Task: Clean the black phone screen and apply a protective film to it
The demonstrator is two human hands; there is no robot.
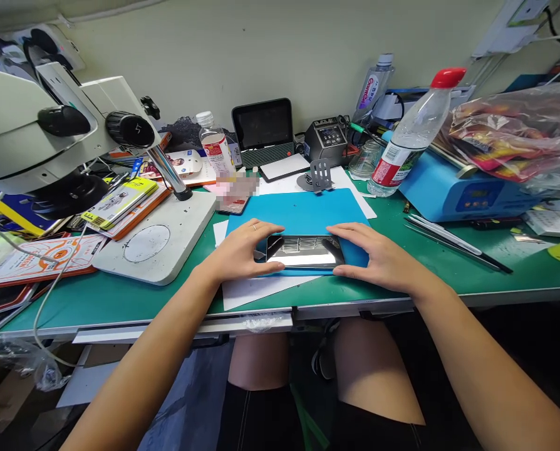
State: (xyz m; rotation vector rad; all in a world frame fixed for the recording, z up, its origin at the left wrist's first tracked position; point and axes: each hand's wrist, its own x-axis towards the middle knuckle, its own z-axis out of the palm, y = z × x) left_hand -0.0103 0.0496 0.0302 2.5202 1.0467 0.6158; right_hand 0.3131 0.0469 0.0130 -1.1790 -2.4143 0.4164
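Half-curled, the bare left hand and bare right hand are gripping a glossy black rectangular phone over a flat blue sheet, uneven fingertip pressure (at opposite ends) possibly risking a slip.

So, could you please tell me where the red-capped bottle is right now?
In the head view, the bottle is right of centre on the green table, between the glass jar and the blue machine, beyond the right hand.
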